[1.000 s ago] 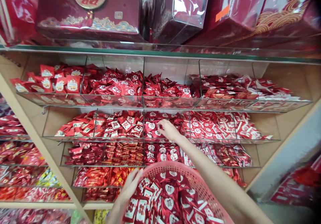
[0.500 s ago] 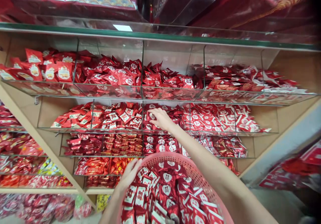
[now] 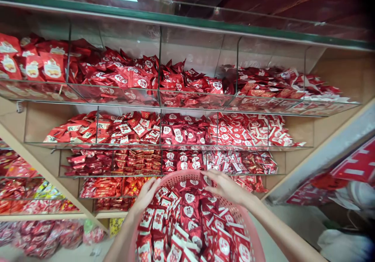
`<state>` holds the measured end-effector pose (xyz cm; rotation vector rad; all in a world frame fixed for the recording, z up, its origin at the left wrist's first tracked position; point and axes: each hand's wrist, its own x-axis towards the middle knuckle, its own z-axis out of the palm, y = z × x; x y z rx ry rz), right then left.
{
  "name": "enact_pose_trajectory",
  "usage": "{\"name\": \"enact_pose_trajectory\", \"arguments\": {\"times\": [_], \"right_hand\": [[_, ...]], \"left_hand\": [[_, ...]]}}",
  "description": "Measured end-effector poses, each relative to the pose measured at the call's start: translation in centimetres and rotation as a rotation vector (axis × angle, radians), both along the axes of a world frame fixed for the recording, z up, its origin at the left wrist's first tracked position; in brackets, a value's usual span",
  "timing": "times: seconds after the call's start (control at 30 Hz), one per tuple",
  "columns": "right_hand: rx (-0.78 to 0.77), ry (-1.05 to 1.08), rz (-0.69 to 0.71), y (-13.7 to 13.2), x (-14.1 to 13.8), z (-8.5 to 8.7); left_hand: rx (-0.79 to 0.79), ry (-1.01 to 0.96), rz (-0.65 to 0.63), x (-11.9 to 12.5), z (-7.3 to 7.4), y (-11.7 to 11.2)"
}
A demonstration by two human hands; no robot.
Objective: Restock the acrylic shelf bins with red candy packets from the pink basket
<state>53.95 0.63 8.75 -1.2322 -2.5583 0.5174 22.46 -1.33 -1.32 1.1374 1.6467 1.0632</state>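
A pink perforated plastic basket (image 3: pixel 253 232) full of red and white candy packets is below the shelves in front of me. At its far left rim, my left hand (image 3: pixel 149 193) holds on with bent fingers. My right hand (image 3: pixel 224 185) is over the far right rim, fingers bent about a dark red candy packet (image 3: pixel 207 180) with a round white label. Its fingertips partly cover that packet. Inside the basket lie dark red packets (image 3: pixel 190 211) with white round labels and white-fronted packets (image 3: pixel 158 219) with red patterns.
Glass-fronted shelf bins (image 3: pixel 187 146) hold rows of red packets, with thin clear dividers between them. A thick glass shelf edge (image 3: pixel 187 22) runs overhead. Slanted wooden panels (image 3: pixel 43 168) flank the bins. Bagged goods (image 3: pixel 43 236) lie on the floor at left.
My right hand has drawn back from the middle shelf bin, down to the basket's far right side. My left hand stays on the rim. The view has shifted slightly downward and closer.
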Motion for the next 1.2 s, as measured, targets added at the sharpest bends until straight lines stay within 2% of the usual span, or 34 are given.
{"name": "enact_pose_trajectory", "arguments": {"times": [0.07,0.13,0.23,0.37,0.47,0.67,0.8,0.93,1.1,1.2], "right_hand": [[-0.048,-0.097,-0.024,-0.6,1.2,-2.7],[-0.061,-0.15,-0.024,-1.2,1.8,-4.8],[-0.078,-0.192,-0.022,-1.9,2.0,-6.2],[-0.093,-0.207,-0.048,-1.8,1.4,-5.7],[-0.028,-0.177,-0.058,-0.9,0.5,-4.8],[0.068,-0.177,0.037,1.9,-3.4,-4.4],[0.072,-0.245,0.121,3.0,-6.9,-4.7],[0.098,-0.333,0.139,3.2,-9.2,-5.7],[0.159,-0.364,0.106,3.2,-9.5,-7.7],[0.193,-0.335,0.052,3.3,-9.5,-8.3]], "left_hand": [[-0.006,0.007,-0.024,0.1,0.3,-0.1],[0.012,0.006,-0.06,0.2,0.5,-0.2],[0.06,-0.005,-0.096,0.3,0.7,-0.2],[0.116,-0.011,-0.136,0.4,0.7,-0.2],[0.083,-0.014,-0.113,0.4,0.6,-0.2],[0.001,-0.006,-0.073,0.2,0.6,-0.4],[-0.017,-0.008,-0.041,0.1,0.3,-0.2],[-0.006,-0.017,-0.039,-0.1,-0.2,0.1],[-0.033,-0.019,-0.026,-0.4,-1.1,0.2],[-0.069,-0.044,0.014,-0.5,-1.5,0.3]]}}
